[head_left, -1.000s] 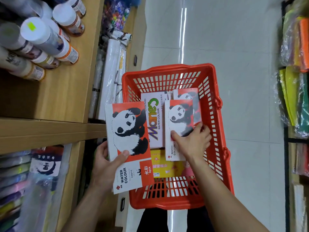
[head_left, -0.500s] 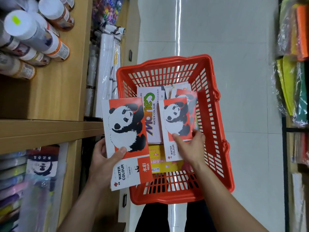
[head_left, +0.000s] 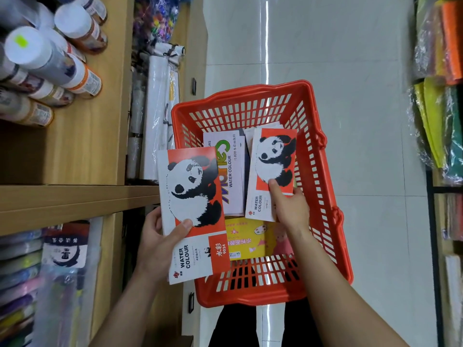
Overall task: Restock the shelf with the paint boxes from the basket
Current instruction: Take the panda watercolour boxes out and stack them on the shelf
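Note:
A red plastic basket (head_left: pixel 323 196) stands on the floor in front of me. My left hand (head_left: pixel 160 236) grips a large panda water colour box (head_left: pixel 193 211) at the basket's left rim, beside the wooden shelf (head_left: pixel 75 196). My right hand (head_left: pixel 292 209) holds a smaller panda water colour box (head_left: pixel 270 169) lifted inside the basket, thumb on its face. A white Marie's water colour box (head_left: pixel 233 176) and a yellow box (head_left: pixel 253 241) lie in the basket below them.
White-capped paint bottles (head_left: pixel 50 63) lie on the upper shelf at left. Rolled paper in plastic (head_left: pixel 157 116) stands between the shelf and the basket. Bagged goods (head_left: pixel 62 259) fill the lower shelf. Coloured sheets (head_left: pixel 441 96) hang on a rack at right. Tiled floor (head_left: pixel 350 46) lies beyond.
My right hand has raised the smaller panda box off the stack and shifted it to the right. The left hand keeps its large box in about the same place.

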A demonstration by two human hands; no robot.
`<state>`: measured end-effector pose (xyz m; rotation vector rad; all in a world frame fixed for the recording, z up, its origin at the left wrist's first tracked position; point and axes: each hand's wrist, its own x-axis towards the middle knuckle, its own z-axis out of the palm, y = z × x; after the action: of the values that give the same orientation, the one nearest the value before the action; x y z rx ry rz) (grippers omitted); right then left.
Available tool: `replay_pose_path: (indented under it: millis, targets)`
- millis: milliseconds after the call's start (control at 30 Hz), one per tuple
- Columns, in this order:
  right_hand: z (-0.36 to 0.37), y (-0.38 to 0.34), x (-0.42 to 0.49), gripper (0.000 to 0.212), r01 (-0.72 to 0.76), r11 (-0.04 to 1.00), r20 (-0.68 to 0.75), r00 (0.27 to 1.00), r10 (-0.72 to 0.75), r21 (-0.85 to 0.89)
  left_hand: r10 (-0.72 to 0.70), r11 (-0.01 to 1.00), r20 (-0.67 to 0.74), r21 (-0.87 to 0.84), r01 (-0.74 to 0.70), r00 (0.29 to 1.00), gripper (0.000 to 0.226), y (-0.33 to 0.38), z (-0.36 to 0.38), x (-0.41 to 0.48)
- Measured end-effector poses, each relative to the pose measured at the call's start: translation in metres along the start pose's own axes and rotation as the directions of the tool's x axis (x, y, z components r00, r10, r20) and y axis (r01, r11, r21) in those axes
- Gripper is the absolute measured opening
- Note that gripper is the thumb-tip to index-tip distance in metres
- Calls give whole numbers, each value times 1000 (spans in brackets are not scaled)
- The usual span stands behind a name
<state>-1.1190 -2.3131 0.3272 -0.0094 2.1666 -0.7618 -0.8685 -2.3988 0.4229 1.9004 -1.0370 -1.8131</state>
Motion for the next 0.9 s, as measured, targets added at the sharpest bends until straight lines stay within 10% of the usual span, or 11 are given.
replay_pose_path:
  millis: [900]
  targets:
    - [-155,-73,-136,87,432,899,211,874,-438,73,153,976,-204,-123,-180,967,81,54,20,-153]
